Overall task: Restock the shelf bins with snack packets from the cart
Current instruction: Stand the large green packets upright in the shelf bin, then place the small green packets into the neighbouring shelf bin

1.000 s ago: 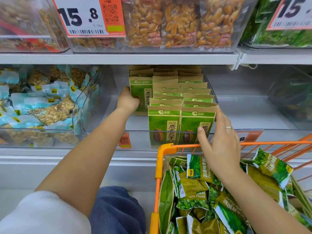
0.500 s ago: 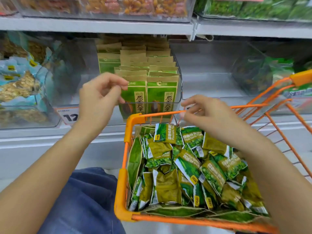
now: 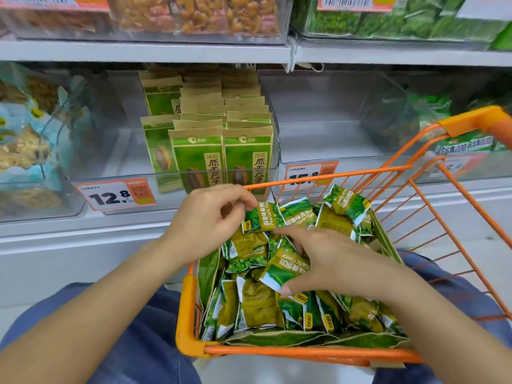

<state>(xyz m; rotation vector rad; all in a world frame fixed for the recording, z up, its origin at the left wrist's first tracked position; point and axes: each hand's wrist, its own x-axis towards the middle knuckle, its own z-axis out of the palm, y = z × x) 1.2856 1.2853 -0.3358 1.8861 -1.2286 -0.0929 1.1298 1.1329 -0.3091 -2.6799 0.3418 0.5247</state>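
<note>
Snack packets (image 3: pixel 291 303), green, heaped in the orange cart (image 3: pixel 194 322) at lower centre of frame. Left hand (image 3: pixel 210 220) pinches one packet (image 3: pixel 261 217) by its end at the pile's upper edge. Right hand (image 3: pixel 329 261) curls round another packet (image 3: pixel 285 268) mid-pile. Shelf bin (image 3: pixel 327 128) above cart, upper right, clear-walled.
</note>
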